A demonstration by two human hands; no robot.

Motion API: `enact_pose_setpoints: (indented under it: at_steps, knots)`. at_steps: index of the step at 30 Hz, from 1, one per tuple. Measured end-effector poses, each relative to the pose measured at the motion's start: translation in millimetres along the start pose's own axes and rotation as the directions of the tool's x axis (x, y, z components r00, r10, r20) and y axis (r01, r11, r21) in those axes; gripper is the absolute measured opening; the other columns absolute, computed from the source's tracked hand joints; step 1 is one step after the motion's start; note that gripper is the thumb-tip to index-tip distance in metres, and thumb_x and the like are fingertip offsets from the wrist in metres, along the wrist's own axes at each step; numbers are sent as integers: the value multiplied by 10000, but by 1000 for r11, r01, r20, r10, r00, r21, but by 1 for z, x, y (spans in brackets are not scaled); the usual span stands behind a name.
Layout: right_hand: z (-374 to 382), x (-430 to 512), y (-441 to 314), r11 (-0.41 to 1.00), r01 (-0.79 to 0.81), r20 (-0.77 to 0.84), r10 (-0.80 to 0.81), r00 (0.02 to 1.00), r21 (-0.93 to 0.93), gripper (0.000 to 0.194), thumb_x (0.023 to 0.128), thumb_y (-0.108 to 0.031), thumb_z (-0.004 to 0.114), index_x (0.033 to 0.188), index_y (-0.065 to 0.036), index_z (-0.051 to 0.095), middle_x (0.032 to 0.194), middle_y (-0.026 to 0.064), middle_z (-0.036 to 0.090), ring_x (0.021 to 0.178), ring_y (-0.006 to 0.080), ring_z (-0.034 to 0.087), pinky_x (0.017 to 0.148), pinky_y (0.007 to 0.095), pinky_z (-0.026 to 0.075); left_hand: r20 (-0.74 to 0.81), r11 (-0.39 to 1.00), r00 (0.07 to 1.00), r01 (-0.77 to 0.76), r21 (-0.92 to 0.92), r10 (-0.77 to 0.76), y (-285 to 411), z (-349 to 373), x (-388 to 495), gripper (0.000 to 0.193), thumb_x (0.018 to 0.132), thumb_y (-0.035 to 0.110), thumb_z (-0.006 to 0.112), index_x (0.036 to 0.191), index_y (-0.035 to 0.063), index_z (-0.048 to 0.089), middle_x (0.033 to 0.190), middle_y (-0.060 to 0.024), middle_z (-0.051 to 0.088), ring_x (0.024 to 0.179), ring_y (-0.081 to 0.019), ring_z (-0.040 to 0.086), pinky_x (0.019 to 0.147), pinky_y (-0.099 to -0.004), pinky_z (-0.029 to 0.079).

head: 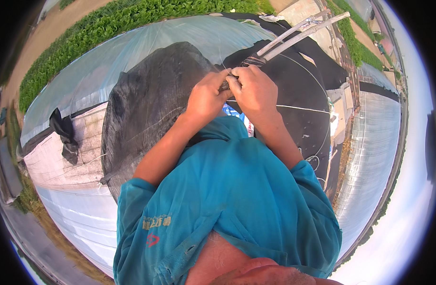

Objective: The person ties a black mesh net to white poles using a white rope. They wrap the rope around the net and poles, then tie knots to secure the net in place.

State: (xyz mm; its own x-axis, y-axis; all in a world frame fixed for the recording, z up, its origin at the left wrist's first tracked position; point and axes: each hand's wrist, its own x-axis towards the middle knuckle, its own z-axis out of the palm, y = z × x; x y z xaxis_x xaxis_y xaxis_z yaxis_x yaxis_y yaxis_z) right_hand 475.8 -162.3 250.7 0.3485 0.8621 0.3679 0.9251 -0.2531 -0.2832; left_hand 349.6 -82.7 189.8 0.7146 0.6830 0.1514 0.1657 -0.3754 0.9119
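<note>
My left hand and my right hand meet in front of my chest, thumbs and forefingers pinched together. Between the fingertips runs a thin cord, whose loose end rises away from me; the point of the pinch is partly hidden by my fingers. Just under and beyond my hands is a dark wrapped bundle around the near ends of two pale poles. Black shade netting spreads to the left of my hands. Black sheeting lies to the right, crossed by a white rope.
Plastic greenhouse film curves away ahead and left, with a leafy green crop beyond. A knotted black cloth hangs at left. Another film-covered greenhouse stands at right. A printed bag shows below my hands.
</note>
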Motion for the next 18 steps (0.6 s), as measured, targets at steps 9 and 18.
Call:
enact_pose_setpoints:
  at_steps: [9,18]
  knots:
    - [21,-16,13,918,-28,-218,123,968,396,99,893,-51,735,945,-64,651,852,67,675,662,210,643,577,346,516,39,995,995,93,-36,-91,1,-15,6,523,861,173,818,1349,58,669,1058,-184,710,982,-392,687,852,-454,553]
    - [27,-8,46,-493,-201,483,551,681,846,16,1030,-74,579,1036,-60,583,930,86,705,619,128,616,535,288,490,92,977,989,132,-167,-118,10,-31,12,477,879,154,811,1332,72,686,1081,-183,718,987,-322,704,884,-409,540]
